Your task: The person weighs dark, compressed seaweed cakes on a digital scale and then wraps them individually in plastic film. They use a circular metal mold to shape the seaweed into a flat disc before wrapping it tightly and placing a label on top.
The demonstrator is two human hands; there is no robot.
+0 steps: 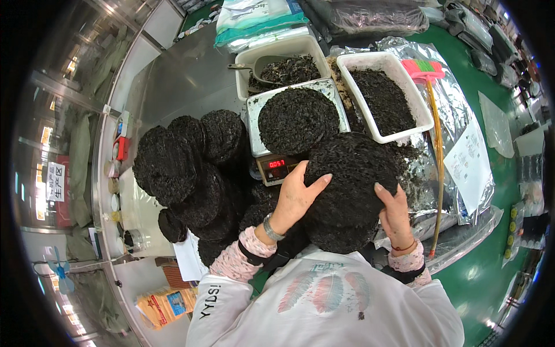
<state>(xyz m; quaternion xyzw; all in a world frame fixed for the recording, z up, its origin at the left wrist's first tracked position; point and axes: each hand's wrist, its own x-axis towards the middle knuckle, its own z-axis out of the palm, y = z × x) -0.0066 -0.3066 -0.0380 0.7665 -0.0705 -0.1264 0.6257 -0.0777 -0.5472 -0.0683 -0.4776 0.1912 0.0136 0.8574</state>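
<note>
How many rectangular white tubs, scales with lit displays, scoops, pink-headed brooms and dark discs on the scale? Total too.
Rectangular white tubs: 2
Scale with lit display: 1
Scoop: 1
Pink-headed broom: 1
Dark disc on the scale: 1
Total: 6

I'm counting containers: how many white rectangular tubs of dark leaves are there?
2: one tub just beyond the scale, holding a scoop; another tub to its right, beside the broom. None appears hidden.
</note>
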